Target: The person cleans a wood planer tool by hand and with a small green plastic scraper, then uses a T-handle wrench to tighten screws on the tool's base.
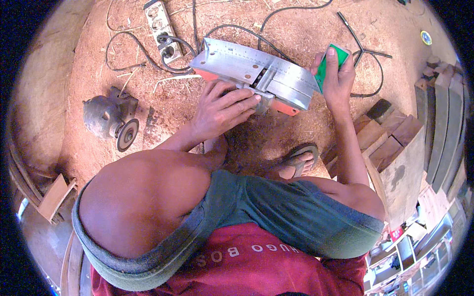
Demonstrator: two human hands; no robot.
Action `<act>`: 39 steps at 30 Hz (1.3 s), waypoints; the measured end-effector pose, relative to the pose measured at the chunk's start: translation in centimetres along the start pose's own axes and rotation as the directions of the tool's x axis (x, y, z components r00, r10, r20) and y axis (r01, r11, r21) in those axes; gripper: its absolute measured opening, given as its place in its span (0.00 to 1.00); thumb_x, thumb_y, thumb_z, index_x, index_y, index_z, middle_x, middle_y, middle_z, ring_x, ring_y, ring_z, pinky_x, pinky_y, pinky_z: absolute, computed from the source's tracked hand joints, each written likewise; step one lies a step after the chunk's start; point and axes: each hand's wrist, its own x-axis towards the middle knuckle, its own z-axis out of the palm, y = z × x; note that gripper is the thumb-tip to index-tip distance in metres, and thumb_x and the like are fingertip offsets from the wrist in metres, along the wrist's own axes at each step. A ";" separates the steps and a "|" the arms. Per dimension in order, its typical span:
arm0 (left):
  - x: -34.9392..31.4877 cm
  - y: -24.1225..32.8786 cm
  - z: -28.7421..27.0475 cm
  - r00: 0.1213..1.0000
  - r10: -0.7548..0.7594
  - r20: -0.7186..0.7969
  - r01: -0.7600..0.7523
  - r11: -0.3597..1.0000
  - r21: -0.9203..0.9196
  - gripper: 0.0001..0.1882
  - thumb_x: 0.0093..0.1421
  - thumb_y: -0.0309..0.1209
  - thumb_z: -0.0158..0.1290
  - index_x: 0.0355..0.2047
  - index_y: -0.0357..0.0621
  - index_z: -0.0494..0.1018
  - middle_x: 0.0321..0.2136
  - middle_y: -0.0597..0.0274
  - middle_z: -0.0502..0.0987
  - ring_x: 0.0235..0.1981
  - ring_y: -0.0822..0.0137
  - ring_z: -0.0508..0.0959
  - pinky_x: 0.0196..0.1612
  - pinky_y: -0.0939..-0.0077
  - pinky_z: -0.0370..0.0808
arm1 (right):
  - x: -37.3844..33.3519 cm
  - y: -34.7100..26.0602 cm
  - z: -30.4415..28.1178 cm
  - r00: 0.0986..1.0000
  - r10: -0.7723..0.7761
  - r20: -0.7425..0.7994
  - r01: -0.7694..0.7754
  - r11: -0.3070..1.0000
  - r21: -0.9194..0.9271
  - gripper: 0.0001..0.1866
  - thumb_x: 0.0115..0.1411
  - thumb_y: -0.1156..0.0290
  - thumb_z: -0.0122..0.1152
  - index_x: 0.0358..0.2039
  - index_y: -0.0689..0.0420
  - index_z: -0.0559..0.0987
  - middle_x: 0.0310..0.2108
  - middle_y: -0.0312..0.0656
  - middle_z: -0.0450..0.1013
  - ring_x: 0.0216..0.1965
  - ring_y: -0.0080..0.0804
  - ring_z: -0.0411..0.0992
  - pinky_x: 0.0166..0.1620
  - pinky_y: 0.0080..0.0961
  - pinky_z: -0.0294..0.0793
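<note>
An electric hand planer [229, 60] with an orange body lies tilted, its long silver sole facing up and the cutter slot at mid-length. My left hand [222, 109] is closed on its near side, fingers bent over the edge beside the slot. The planer's underside is hidden. Just off the planer's right end, my right hand [340, 84] grips a flat green rectangular piece [340, 58], thumb laid across its face. Whether that piece touches the planer's end I cannot tell.
Left on the shavings-covered ground [163, 98] sits a grinder-like motor [102, 116] with a disc. Beyond are a power strip [157, 27] with plugs, looping black cables [227, 26] and a three-armed metal rod [363, 51]. Wood pieces [405, 163] are stacked at right, near my sandalled foot [298, 163].
</note>
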 end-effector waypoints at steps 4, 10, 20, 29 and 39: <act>0.0 0.0 0.0 1.000 -0.003 0.000 0.003 1.000 -0.005 0.25 0.51 0.36 0.72 0.51 0.56 0.84 0.50 0.76 0.81 0.45 0.62 0.76 0.50 0.62 0.73 | 0.1 0.5 -0.1 1.000 -0.005 0.001 0.005 0.999 0.037 0.10 0.79 0.64 0.49 0.45 0.58 0.68 0.27 0.42 0.75 0.25 0.28 0.74 0.32 0.28 0.77; 0.1 -0.1 -0.1 1.000 -0.002 -0.022 0.001 1.000 -0.007 0.25 0.51 0.37 0.72 0.51 0.55 0.84 0.50 0.75 0.81 0.45 0.62 0.76 0.50 0.61 0.73 | 0.1 0.5 -0.2 1.000 0.007 0.000 -0.007 1.000 -0.007 0.10 0.79 0.64 0.49 0.45 0.58 0.68 0.28 0.42 0.75 0.25 0.28 0.74 0.31 0.28 0.77; 0.3 -0.1 0.0 0.999 -0.027 -0.024 0.026 0.999 -0.034 0.23 0.50 0.37 0.73 0.48 0.54 0.85 0.49 0.75 0.81 0.45 0.62 0.77 0.49 0.61 0.73 | 0.3 0.0 0.2 1.000 0.001 -0.005 -0.001 0.999 -0.045 0.10 0.79 0.64 0.50 0.45 0.59 0.68 0.28 0.42 0.75 0.25 0.26 0.74 0.30 0.26 0.77; 0.3 -0.1 -0.1 1.000 -0.024 -0.020 0.023 0.999 -0.035 0.24 0.50 0.37 0.73 0.49 0.54 0.85 0.48 0.75 0.82 0.44 0.62 0.77 0.48 0.62 0.73 | 0.2 0.3 0.4 1.000 -0.023 0.014 0.023 0.999 0.033 0.10 0.79 0.65 0.49 0.45 0.59 0.68 0.27 0.42 0.74 0.25 0.26 0.74 0.30 0.26 0.77; 0.3 -0.1 0.0 1.000 -0.011 -0.021 0.010 1.000 -0.021 0.24 0.49 0.36 0.73 0.48 0.53 0.85 0.48 0.75 0.81 0.44 0.62 0.77 0.47 0.62 0.74 | 0.2 0.7 0.1 1.000 -0.022 0.016 0.022 1.000 -0.009 0.10 0.79 0.64 0.49 0.46 0.59 0.67 0.27 0.42 0.74 0.25 0.27 0.74 0.31 0.28 0.78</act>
